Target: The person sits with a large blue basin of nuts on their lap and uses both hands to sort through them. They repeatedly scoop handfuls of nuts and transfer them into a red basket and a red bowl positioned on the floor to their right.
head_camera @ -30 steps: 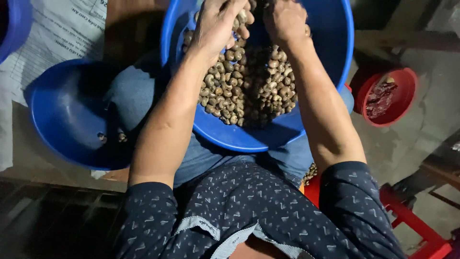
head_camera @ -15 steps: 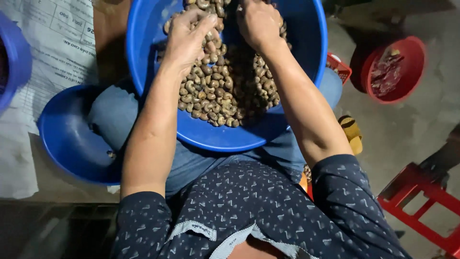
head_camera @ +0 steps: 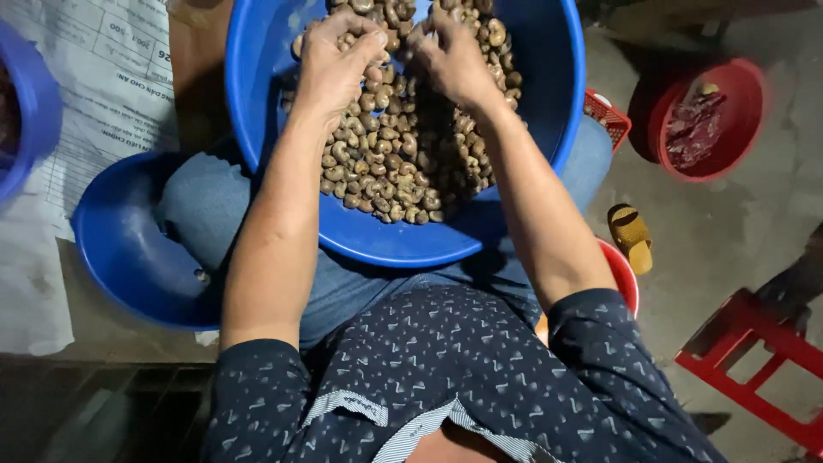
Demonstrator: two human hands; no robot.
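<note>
We see a heap of small brown-grey curved nuts in shell (head_camera: 403,146) filling the large round blue plastic basin (head_camera: 549,111), resting tilted on the lap.

The hands have been brought closer together over the nuts (head_camera: 403,146): the left hand (head_camera: 336,62) and right hand (head_camera: 453,57) are now nearly touching at the far side of the pile, where a second ago they were spread a bit wider. The big blue basin (head_camera: 523,111) is seen shifted left and lower in view, so the red bowl (head_camera: 729,120) and yellow sandal (head_camera: 631,236) are shown further in.
</note>
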